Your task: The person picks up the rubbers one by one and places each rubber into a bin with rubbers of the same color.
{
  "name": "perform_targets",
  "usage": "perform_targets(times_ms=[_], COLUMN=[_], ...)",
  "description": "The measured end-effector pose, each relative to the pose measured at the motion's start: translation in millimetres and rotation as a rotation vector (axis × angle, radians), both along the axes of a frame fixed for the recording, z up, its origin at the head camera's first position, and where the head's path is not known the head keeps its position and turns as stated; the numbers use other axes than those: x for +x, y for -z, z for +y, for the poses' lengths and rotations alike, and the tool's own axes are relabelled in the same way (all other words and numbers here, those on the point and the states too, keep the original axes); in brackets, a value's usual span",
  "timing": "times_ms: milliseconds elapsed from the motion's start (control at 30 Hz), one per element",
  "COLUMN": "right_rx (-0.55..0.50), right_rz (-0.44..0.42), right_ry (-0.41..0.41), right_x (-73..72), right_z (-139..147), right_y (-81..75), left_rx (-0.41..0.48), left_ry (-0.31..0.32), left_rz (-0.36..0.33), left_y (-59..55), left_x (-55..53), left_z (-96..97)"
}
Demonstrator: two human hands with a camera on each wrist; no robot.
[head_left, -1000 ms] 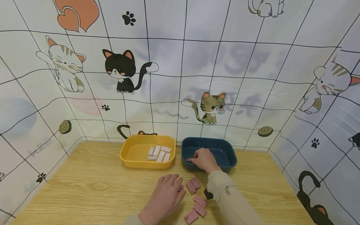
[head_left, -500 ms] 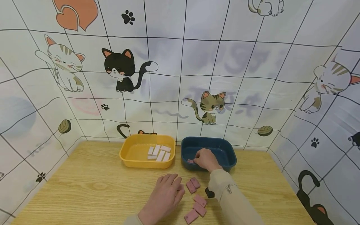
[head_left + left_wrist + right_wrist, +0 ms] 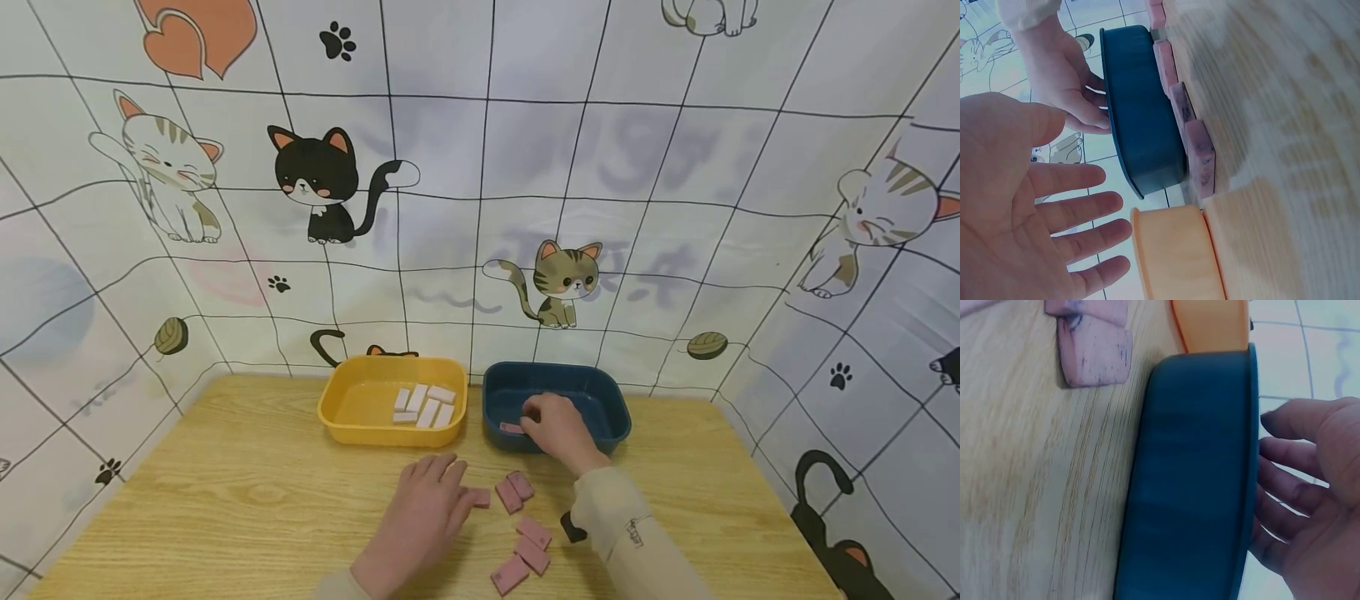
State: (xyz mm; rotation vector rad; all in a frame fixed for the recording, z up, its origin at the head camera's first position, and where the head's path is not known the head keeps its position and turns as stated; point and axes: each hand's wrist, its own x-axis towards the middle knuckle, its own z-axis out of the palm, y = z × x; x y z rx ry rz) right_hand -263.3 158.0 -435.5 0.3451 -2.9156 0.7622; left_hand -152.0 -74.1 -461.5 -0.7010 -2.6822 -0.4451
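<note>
"What's changed?"
"Your left grip (image 3: 417, 510), released, has shifted left, uncovering a pink block (image 3: 481, 498) on the bench (image 3: 225, 500)."
"The blue bin (image 3: 596, 390)?"
"A second block (image 3: 510, 428) lies inside, long axis left-to-right; your right grip (image 3: 561, 430) beside it is loosened."

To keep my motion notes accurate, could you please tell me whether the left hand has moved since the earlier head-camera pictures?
Yes: in the head view, the left hand has shifted leftward relative to the blue bin.
</note>
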Motion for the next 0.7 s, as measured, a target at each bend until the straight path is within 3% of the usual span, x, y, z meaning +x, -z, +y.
perform_targets(times_ms=[233, 500, 700], right_rx=[-0.048, -0.059, -0.071], right_rz=[0.143, 0.3, 0.307], right_ry=[-0.021, -0.11, -0.15], right_x=[18.8, 39.6, 55.3], right_z=[-6.2, -15.9, -26.4], right_y=[-5.3, -6.6, -6.2], left_rx=[0.014, 0.044, 0.052], left_ry=[-0.019, -0.03, -0.045], left_rz=[0.031, 0.033, 0.034], left_y=[-1.9, -2.9, -3.5], left_x=[-2.9, -3.6, -3.8], left_z=[-6.9, -13.5, -16.3])
